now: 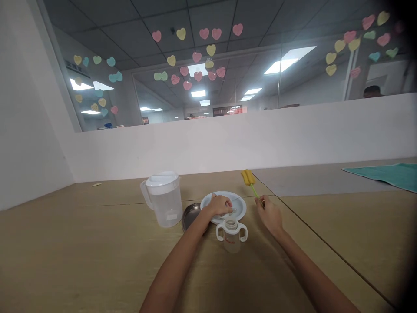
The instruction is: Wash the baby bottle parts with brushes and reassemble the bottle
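Observation:
My right hand is closed round the green handle of a bottle brush, its yellow sponge head pointing up and away. Over the white plate is my left hand, fingers curled together at a small pale, partly clear piece; what this piece is, I cannot make out. Just in front of the plate stands an uncapped clear baby bottle with two white side handles and red print. Partly behind my left forearm, a round metal dish sits left of the plate.
A clear plastic pitcher with a white lid stands left of the dish. Far right on the table lies a teal cloth. A low white wall with a window bounds the back; heart-shaped notes dot the glass. Behind it, part of a person's head shows.

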Motion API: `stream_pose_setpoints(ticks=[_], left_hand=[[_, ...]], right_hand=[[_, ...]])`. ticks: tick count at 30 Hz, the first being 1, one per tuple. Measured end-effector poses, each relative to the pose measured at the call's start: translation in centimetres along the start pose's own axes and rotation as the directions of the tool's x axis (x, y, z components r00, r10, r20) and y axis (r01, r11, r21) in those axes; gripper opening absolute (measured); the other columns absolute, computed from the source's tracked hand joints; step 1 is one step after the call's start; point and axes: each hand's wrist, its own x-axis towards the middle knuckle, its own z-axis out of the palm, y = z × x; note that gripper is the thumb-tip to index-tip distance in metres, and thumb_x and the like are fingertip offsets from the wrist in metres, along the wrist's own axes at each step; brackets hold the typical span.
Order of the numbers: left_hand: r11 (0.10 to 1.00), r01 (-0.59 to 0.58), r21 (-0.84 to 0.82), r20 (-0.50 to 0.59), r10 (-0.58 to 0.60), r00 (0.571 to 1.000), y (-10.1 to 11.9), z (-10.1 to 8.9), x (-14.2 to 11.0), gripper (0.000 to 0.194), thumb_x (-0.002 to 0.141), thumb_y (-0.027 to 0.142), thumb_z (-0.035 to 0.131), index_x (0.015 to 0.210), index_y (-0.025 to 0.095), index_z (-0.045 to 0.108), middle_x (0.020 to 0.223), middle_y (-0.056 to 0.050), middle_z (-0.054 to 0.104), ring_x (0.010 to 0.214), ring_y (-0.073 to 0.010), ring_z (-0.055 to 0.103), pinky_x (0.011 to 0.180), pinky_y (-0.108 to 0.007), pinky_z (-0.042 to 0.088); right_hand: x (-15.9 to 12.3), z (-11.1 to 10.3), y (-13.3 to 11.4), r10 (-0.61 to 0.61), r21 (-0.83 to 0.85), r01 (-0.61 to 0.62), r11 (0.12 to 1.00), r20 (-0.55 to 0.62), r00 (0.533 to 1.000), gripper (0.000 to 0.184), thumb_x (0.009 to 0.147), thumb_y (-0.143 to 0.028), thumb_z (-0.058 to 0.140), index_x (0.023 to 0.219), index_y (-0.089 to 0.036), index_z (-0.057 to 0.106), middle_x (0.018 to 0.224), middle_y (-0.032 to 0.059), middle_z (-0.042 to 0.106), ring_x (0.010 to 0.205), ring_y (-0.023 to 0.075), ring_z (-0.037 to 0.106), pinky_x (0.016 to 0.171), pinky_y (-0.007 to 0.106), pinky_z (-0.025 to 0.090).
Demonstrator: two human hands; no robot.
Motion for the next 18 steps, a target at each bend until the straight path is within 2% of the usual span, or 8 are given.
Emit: stream_pose_setpoints(ticks=[3,6,7,9,11,13,15,18], left_hand=[[1.0,-0.004,0.011,-0.075,0.005,0.997,0.6,-1.1,-0.9,0.016,0.067,0.023,0.061,0.081,0.023,0.069,0.079,-0.004,0.068,0.081,-0.0202,0.059,0.09,-0.037,0.034],[0.999,0.045,-0.001,-0.237,-0.044,0.971,0.5,-1.7,-3.1,0.026,0.08,0.028,0.047,0.098,0.022,0.065,0.1,-0.007,0.064,0.098,-0.0218,0.055,0.093,-0.038,0.033],[0.998,0.066,-0.024,-0.309,-0.07,0.948,0.2,-1.8,-4.0,0.029,0.083,0.03,0.043,0.102,0.021,0.063,0.105,-0.008,0.062,0.101,-0.0212,0.053,0.093,-0.038,0.034],[0.989,0.065,-0.136,-0.479,-0.123,0.869,-0.5,-1.7,-5.7,0.029,0.085,0.033,0.043,0.103,0.02,0.062,0.104,-0.007,0.061,0.1,-0.0191,0.054,0.091,-0.034,0.037],[0.971,0.036,-0.236,-0.569,-0.168,0.805,-1.3,-1.3,-7.1,0.028,0.084,0.034,0.046,0.102,0.018,0.061,0.102,-0.007,0.062,0.097,-0.0179,0.055,0.089,-0.032,0.04],[0.948,0.008,-0.319,-0.607,-0.211,0.766,-1.8,-0.8,-8.0,0.027,0.083,0.035,0.048,0.1,0.017,0.061,0.1,-0.007,0.062,0.094,-0.0171,0.056,0.086,-0.03,0.042],[0.924,-0.012,-0.383,-0.619,-0.247,0.745,-2.1,-0.3,-8.3,0.027,0.083,0.036,0.048,0.098,0.016,0.06,0.099,-0.006,0.063,0.093,-0.0165,0.057,0.084,-0.029,0.043],[0.907,-0.026,-0.42,-0.611,-0.262,0.747,-2.0,0.1,-8.3,0.028,0.083,0.038,0.048,0.096,0.017,0.06,0.1,-0.006,0.063,0.094,-0.0163,0.057,0.084,-0.028,0.043]], right_hand=[[-0.3,-0.1,-0.4,-0.055,0.032,0.055,0.998,-0.014,0.998,0.032,0.089,-0.041,0.033,0.083,-0.018,0.053,0.064,0.0034,0.058,0.056,0.0155,0.05,0.051,0.024,0.022],[-0.8,-0.1,-1.0,-0.164,0.08,0.165,0.983,-0.022,0.986,0.041,0.089,-0.048,0.028,0.085,-0.018,0.055,0.067,0.0042,0.061,0.056,0.0162,0.053,0.051,0.024,0.024],[-1.1,-0.1,-1.2,-0.214,0.082,0.214,0.973,-0.012,0.977,0.044,0.089,-0.05,0.026,0.086,-0.018,0.056,0.067,0.0044,0.061,0.056,0.0161,0.053,0.051,0.024,0.024],[-1.5,0.2,-1.7,-0.323,0.058,0.322,0.945,0.016,0.946,0.05,0.09,-0.053,0.022,0.084,-0.018,0.058,0.063,0.0046,0.062,0.053,0.0154,0.053,0.05,0.024,0.023],[-2.0,0.6,-2.0,-0.428,0.012,0.428,0.904,0.03,0.903,0.055,0.09,-0.054,0.02,0.078,-0.018,0.061,0.058,0.0046,0.061,0.049,0.0142,0.052,0.048,0.024,0.021],[-2.4,0.9,-2.2,-0.515,-0.029,0.516,0.856,0.04,0.857,0.057,0.09,-0.054,0.02,0.07,-0.018,0.061,0.055,0.0047,0.061,0.047,0.0131,0.051,0.048,0.024,0.019],[-2.6,1.1,-2.3,-0.56,-0.06,0.563,0.825,0.051,0.827,0.057,0.09,-0.052,0.023,0.065,-0.018,0.06,0.055,0.0048,0.062,0.047,0.0123,0.051,0.048,0.025,0.018],[-2.6,0.9,-2.4,-0.543,-0.098,0.544,0.833,0.046,0.839,0.056,0.092,-0.049,0.023,0.065,-0.018,0.061,0.059,0.0061,0.064,0.048,0.012,0.052,0.048,0.025,0.018]])
